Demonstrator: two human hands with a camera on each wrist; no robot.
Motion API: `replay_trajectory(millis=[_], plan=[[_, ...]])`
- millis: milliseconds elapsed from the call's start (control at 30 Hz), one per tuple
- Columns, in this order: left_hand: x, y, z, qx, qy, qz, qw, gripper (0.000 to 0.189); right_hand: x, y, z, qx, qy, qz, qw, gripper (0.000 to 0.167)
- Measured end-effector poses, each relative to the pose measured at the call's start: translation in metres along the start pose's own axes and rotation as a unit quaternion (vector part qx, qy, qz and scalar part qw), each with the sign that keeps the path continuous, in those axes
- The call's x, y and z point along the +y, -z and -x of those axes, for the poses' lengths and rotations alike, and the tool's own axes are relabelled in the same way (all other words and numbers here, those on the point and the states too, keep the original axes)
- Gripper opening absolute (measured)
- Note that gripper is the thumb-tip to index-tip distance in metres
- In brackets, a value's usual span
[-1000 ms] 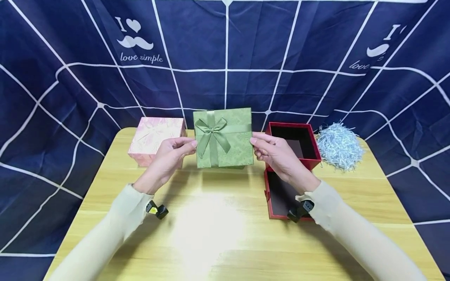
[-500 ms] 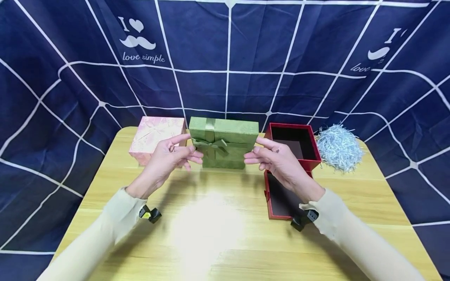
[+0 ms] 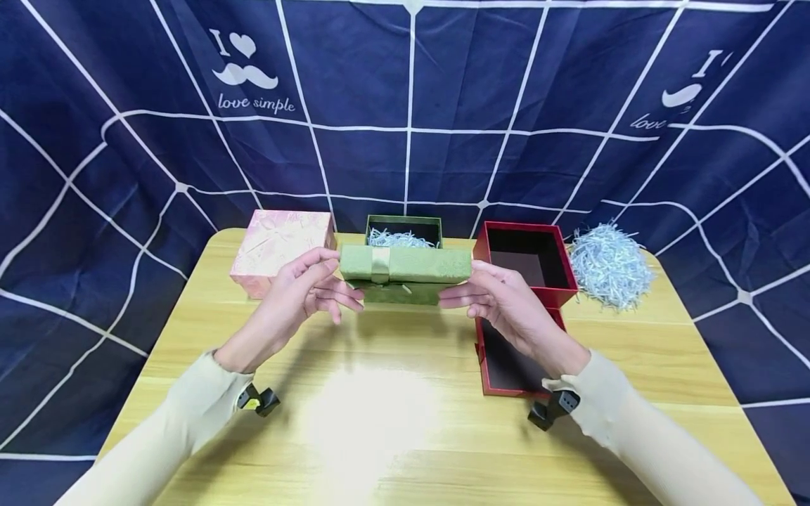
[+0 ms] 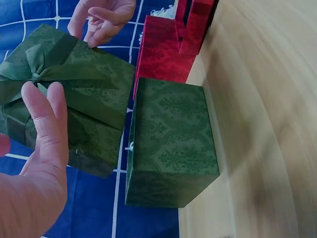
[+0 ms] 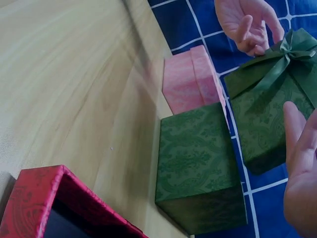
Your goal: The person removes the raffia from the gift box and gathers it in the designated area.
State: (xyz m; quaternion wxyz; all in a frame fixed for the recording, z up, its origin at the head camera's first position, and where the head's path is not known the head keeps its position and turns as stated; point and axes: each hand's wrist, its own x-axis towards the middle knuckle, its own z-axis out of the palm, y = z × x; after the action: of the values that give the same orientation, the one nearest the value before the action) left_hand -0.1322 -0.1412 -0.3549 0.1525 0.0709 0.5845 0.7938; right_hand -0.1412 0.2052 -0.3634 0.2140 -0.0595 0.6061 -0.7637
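Observation:
Both hands hold a green gift box lid point(image 3: 430, 263) between them, tilted so that its side edge faces up in the head view. My left hand point(image 3: 297, 292) grips the lid's left end with thumb and forefinger, other fingers spread below. At the opposite end my right hand point(image 3: 506, 295) pinches it likewise. A ribbon bow on the lid shows in the left wrist view. Behind and below the lid stands the green box point(image 4: 173, 129), uncovered, with pale blue shredded paper point(image 3: 399, 239) inside. The wrist views show a gap between lid and box.
To the left is a closed pink gift box point(image 3: 281, 246). On the right an open red box point(image 3: 531, 256) stands behind its upturned red lid point(image 3: 512, 358). A heap of pale blue shredded paper point(image 3: 612, 267) lies at the far right of the wooden table point(image 3: 253, 450).
The green lid has come off its box and tipped towards me, its bow face turning out of the head view. The paper-filled inside of the box now shows behind it.

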Motion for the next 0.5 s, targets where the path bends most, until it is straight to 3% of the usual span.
replay_trajectory(millis=[100,200,500], plan=[[0.000,-0.002,0.003,-0.001,0.003,-0.008,1.0000,0.023,0.000,-0.002,0.002,0.010,0.001,0.016,0.9998,0.039],[0.000,-0.002,0.005,0.008,0.009,-0.015,0.9998,0.020,0.001,-0.005,0.003,0.022,-0.001,0.031,0.9993,0.043],[-0.003,0.002,0.012,-0.001,0.059,-0.056,0.9967,0.031,0.007,-0.007,0.012,0.060,-0.008,0.082,0.9948,0.047]])
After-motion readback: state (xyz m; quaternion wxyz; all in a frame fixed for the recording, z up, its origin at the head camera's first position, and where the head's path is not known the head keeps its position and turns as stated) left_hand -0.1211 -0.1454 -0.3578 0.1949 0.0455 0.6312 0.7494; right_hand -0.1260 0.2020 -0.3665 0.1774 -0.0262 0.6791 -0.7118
